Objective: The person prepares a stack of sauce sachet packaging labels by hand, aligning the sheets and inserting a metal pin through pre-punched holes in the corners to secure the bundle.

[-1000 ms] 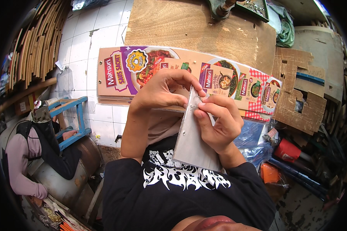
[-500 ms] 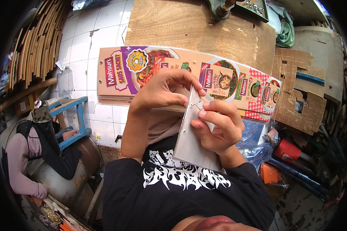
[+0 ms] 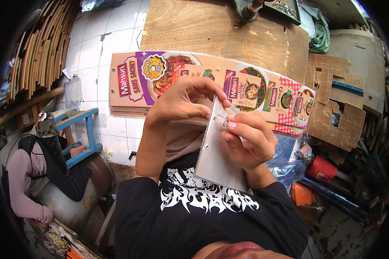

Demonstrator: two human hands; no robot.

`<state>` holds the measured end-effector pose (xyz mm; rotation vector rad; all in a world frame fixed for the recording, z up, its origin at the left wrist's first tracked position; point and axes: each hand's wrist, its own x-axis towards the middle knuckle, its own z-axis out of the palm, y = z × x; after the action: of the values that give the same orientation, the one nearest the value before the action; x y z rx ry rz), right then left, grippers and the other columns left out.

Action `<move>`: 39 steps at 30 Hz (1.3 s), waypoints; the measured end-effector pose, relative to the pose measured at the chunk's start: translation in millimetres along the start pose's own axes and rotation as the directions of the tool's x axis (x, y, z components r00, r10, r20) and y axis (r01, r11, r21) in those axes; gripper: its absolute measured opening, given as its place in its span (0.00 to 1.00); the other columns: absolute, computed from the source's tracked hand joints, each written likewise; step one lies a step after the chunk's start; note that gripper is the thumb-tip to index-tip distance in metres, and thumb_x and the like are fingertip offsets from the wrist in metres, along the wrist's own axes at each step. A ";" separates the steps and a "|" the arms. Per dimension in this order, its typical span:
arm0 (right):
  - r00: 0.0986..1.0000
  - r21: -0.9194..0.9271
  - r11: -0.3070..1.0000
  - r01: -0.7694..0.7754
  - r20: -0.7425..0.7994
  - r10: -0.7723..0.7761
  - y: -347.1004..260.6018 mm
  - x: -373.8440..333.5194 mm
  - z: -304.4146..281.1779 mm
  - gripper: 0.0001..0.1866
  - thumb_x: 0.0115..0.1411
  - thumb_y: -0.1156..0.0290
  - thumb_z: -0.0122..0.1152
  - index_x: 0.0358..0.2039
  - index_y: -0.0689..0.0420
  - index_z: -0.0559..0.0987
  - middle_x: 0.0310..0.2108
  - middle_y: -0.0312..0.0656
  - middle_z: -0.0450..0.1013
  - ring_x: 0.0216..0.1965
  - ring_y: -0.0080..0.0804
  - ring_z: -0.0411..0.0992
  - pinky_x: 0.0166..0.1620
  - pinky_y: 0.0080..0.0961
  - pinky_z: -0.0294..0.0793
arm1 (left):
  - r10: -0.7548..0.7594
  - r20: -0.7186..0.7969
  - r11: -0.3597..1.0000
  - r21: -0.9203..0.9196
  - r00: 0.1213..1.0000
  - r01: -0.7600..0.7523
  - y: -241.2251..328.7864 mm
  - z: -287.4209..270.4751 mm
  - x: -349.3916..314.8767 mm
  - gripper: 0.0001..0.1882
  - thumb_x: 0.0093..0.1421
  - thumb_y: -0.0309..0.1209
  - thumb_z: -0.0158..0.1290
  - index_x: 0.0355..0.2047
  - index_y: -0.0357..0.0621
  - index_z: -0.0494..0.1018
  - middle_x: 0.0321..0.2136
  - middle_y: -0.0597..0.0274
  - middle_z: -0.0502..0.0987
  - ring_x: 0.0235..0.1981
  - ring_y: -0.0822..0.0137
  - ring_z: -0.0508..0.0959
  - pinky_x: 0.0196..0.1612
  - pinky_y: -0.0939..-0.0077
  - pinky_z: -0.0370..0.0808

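My left hand (image 3: 181, 101) grips the upper end of a grey flat board (image 3: 216, 162), its fingers bent over the far edge and the thumb on the near side. The board is tilted in front of my chest and has small metal eyelets along its left edge. A thin bent-wire hook (image 3: 222, 118) sits at the upper eyelet. The fingertips of my right hand (image 3: 251, 138) are closed at the wire's free end, beside the board's face. Under my hands lies a stack of printed food-advert boards (image 3: 132, 100), partly hidden by my arms.
A wooden board (image 3: 190, 34) lies beyond the stack, with a metal tool (image 3: 246, 11) and a tray of small metal parts (image 3: 285, 8). At left are a blue stool frame (image 3: 90, 129) and another person's sleeve (image 3: 23, 181). Cut cardboard (image 3: 333, 95) lies at right.
My right fingers have drawn slightly right, away from the board, and more of the wire hook shows. My left hand and the board have stayed in place.
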<state>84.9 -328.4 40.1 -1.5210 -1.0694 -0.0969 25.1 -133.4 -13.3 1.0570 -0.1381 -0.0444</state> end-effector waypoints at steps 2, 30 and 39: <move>1.000 -0.001 1.000 0.012 0.002 -0.012 1.2 0.7 -0.2 0.14 0.49 0.76 0.74 0.36 0.60 0.81 0.31 0.44 0.77 0.28 0.34 0.75 0.30 0.26 0.74 | -0.010 -0.006 1.000 -0.012 1.000 0.010 0.4 0.1 -0.2 0.20 0.53 0.24 0.65 0.46 0.33 0.74 0.42 0.54 0.80 0.48 0.66 0.79 0.52 0.72 0.76; 0.965 0.193 0.947 -0.258 0.091 0.245 5.4 -7.4 0.5 0.17 0.51 0.67 0.74 0.38 0.62 0.81 0.25 0.41 0.79 0.27 0.29 0.76 0.33 0.22 0.72 | -0.033 -0.003 0.999 -0.028 0.999 0.033 2.6 0.2 -0.1 0.20 0.53 0.22 0.64 0.46 0.32 0.74 0.43 0.53 0.80 0.47 0.66 0.79 0.50 0.74 0.78; 0.955 0.246 0.923 -0.296 0.071 0.287 4.9 -7.4 2.2 0.16 0.49 0.69 0.76 0.35 0.62 0.81 0.25 0.40 0.79 0.27 0.30 0.77 0.34 0.24 0.74 | -0.016 -0.014 1.000 -0.003 1.000 0.016 0.6 0.8 -0.5 0.20 0.52 0.24 0.66 0.46 0.33 0.75 0.42 0.55 0.80 0.46 0.68 0.79 0.50 0.74 0.76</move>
<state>82.8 -330.0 31.3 -1.4328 -0.8342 0.2663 24.5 -133.7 -12.4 1.0556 -0.1169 -0.0511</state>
